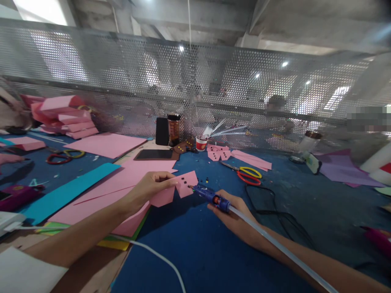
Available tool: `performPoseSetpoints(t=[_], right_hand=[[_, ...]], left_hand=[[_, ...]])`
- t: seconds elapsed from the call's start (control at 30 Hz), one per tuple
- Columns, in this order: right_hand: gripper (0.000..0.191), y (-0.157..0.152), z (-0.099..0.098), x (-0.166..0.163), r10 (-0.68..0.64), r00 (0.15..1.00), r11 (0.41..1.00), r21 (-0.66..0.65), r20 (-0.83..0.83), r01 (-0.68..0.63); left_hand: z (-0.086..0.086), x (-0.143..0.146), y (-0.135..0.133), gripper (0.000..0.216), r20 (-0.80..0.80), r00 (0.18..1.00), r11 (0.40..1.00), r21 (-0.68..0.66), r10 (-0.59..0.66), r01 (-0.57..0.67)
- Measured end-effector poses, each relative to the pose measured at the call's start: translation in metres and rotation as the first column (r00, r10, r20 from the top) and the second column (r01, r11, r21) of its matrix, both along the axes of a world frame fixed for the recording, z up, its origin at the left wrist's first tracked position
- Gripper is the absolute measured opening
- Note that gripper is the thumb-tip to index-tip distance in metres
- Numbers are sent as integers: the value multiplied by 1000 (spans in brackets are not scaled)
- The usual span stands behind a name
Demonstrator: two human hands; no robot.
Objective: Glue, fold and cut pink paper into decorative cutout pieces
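My left hand (154, 184) pinches a folded, notched piece of pink paper (163, 197) by its upper edge, above the table. A few small black squares sit on its right part. My right hand (236, 209) is wrapped round a blue hot glue gun (207, 194), with a long clear glue stick (269, 236) running out of its back end. The gun's nozzle points left and meets or nearly meets the paper beside a black square; contact I cannot tell. Tiny black bits (207, 179) lie on the table just behind the nozzle.
Red-and-yellow scissors (249, 176), a black cable (269, 212) and cut pink pieces (218, 153) lie ahead. A paper cup (201, 143) holds glue sticks. Pink sheets (100, 195) and a blue strip (73, 191) cover the left. A perforated metal screen (195, 81) stands behind.
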State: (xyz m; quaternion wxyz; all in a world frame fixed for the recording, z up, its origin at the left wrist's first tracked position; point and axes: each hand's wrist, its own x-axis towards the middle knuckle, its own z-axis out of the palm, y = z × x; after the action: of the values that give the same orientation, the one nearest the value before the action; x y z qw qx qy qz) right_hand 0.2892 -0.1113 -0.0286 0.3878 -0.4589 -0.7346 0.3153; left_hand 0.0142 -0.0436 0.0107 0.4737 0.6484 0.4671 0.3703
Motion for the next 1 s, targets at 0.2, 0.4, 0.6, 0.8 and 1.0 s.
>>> performPoseSetpoints(t=[0.2,0.4,0.6,0.8,1.0], right_hand=[[18,-1,1,1,1,1000,1000,3,25,-1],[17,-1,5,1,1,999,1000,12,41,-1],[18,-1,3,1,-9,999,1000,27,38,8],[18,1,1,2,-7,999,999,32,42,5],[17,0,1,1,-9,1000,999,33,25,9]], left_hand=[[1,1,-1,36,32,999,1000,-20,-9,10],[2,1,-2,38,4,1000,1000,-12,-11,11],[1,1,0,38,3,1000,1000,8,3,-3],[1,2,-1,35,1,1000,1000,14,6,-6],[1,1,0,37,0,1000,1000,-9,13,-13]])
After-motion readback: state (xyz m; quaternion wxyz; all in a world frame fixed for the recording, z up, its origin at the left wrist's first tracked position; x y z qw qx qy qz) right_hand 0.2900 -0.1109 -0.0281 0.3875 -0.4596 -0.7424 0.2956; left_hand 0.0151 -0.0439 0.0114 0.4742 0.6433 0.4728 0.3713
